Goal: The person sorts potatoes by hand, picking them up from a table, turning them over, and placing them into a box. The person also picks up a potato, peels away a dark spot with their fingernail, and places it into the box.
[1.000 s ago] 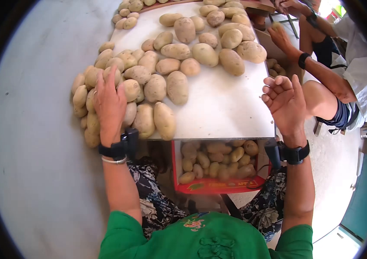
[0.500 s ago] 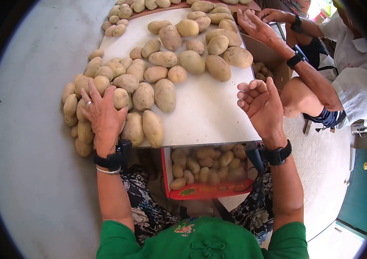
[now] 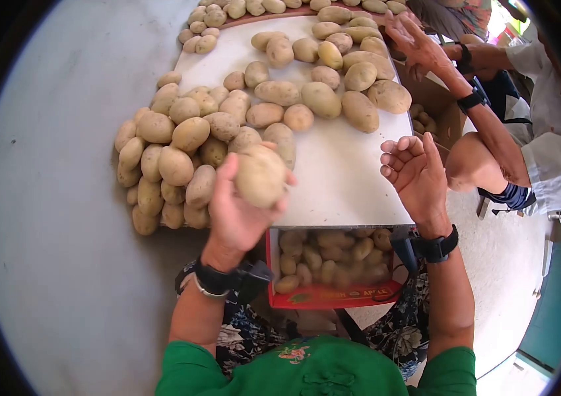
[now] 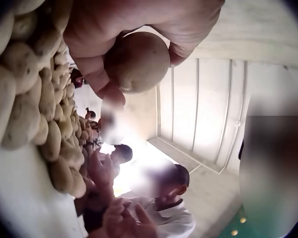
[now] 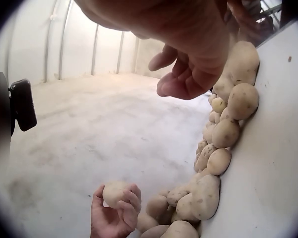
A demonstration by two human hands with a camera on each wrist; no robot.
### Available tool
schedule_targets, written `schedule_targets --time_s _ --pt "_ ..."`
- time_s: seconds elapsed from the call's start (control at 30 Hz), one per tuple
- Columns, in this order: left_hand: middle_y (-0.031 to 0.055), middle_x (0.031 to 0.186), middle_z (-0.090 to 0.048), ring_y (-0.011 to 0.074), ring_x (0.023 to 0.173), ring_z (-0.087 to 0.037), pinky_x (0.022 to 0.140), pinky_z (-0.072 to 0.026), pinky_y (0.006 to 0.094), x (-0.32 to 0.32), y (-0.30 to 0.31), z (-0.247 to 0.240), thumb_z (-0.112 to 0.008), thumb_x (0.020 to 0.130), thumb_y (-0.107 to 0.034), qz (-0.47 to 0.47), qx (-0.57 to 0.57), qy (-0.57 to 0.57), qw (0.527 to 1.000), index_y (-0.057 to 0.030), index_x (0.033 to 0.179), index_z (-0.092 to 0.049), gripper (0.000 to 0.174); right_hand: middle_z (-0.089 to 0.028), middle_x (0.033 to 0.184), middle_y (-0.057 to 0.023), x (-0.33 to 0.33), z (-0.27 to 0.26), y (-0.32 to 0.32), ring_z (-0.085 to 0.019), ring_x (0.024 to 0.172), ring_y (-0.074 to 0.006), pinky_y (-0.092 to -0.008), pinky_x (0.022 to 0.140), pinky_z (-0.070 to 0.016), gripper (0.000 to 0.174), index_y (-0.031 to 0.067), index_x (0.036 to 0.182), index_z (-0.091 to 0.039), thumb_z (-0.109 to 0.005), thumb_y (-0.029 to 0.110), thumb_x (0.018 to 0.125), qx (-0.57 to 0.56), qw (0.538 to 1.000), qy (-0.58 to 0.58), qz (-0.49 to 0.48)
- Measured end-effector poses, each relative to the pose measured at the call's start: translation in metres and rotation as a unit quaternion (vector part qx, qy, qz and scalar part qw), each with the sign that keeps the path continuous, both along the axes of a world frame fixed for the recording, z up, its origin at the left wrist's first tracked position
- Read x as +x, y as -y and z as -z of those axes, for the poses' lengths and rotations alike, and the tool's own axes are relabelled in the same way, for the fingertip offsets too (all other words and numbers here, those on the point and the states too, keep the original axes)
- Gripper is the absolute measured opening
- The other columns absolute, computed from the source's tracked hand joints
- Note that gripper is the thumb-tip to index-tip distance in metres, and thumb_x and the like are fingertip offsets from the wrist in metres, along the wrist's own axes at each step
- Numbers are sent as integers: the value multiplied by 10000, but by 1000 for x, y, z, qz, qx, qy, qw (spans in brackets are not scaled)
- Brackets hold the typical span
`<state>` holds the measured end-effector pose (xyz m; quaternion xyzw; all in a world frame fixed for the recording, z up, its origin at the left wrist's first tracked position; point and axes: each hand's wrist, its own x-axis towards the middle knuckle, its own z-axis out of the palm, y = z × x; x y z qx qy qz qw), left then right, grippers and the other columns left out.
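In the head view a pale, roundish potato [image 3: 260,175] is gripped by my left hand [image 3: 237,221], thumb on one side and fingers round the other. The same potato [image 4: 137,62] shows between the curled fingers in the left wrist view. Behind it, a heap of potatoes [image 3: 176,165] is piled along the left side of the white board [image 3: 346,178]. My right hand [image 3: 416,173] is held palm up over the board's right edge, fingers loosely bent, with nothing in it. The right wrist view also shows the left hand [image 5: 109,220] with its potato.
Below the board's front edge stands a red box [image 3: 333,296] filled with potatoes. More potatoes [image 3: 320,99] lie across the far half of the board. At the right another person's hand [image 3: 419,43] reaches over a cardboard box [image 3: 449,119] with potatoes.
My left hand has lifted a potato off the heap and brought it right and towards me. The right hand stays raised, nearly still. The other person's hand has moved further back.
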<state>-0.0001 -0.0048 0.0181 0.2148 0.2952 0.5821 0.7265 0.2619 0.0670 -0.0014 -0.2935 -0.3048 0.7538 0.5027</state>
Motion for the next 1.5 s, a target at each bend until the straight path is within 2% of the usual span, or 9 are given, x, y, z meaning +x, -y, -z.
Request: schedule_targets --time_s 0.27,0.3,0.43,0.6,0.73,0.8,1.03,1.3,1.5 --pt "172 797 -587 176 477 -477 424 -369 239 27 -1 17 -209 934 -575 75 -57 63 994 -100 1122 -464 571 -623 968 -100 -36 9 17 -582 856 -170 -281 735 -454 419 57 938 -549 -370 435 968 -18 992 77 -98" --pt "168 790 -585 170 491 -487 429 -373 240 29 0 17 -206 933 -581 80 -71 60 992 -103 1120 -465 575 -621 953 -88 -40 5 21 -582 841 -141 -262 709 -455 337 52 956 -562 -477 378 944 6 989 89 -114" --pt "128 817 -583 153 529 -504 434 -380 251 41 5 13 -236 939 -570 59 -69 -38 995 -110 1120 -465 545 -615 946 -72 -47 4 32 -575 819 -111 -237 687 -458 232 42 993 -567 -564 260 914 72 966 153 -194" --pt "15 954 -553 100 763 -525 609 -419 230 49 7 13 -335 949 -516 8 66 -271 960 -100 1219 -439 507 -616 942 -43 -53 3 38 -566 803 -90 -220 656 -453 215 29 1092 -569 -569 142 909 24 982 117 -144" --pt "7 975 -542 88 838 -513 701 -417 228 52 8 13 -365 948 -478 -3 78 -271 960 -91 1247 -424 492 -617 954 -45 -47 12 35 -561 799 -92 -228 660 -451 251 38 1138 -555 -569 147 912 69 981 121 -137" --pt "10 978 -542 92 830 -514 718 -428 239 43 6 12 -398 942 -429 54 23 -134 989 -81 1238 -425 458 -617 950 -48 -47 6 37 -561 797 -94 -230 661 -450 263 38 1138 -549 -578 159 907 64 980 116 -145" --pt "29 967 -538 95 813 -512 719 -434 244 53 4 13 -400 940 -414 29 53 -247 967 -61 1194 -436 437 -621 927 -66 -47 4 37 -568 803 -97 -224 653 -450 334 20 1110 -519 -639 220 870 56 978 127 -154" --pt "5 845 -547 47 589 -465 439 -317 174 51 0 12 -370 955 -434 42 17 -239 970 -74 1137 -468 415 -616 927 -81 -47 1 36 -584 812 -113 -237 643 -471 317 3 1096 -527 -625 197 865 58 975 151 -155" --pt "9 782 -550 67 512 -448 387 -301 197 50 0 10 -306 964 -454 36 -44 -151 987 -70 1068 -528 456 -609 952 -53 -43 5 34 -571 832 -122 -246 703 -472 305 15 1079 -551 -638 202 854 109 960 206 -158"
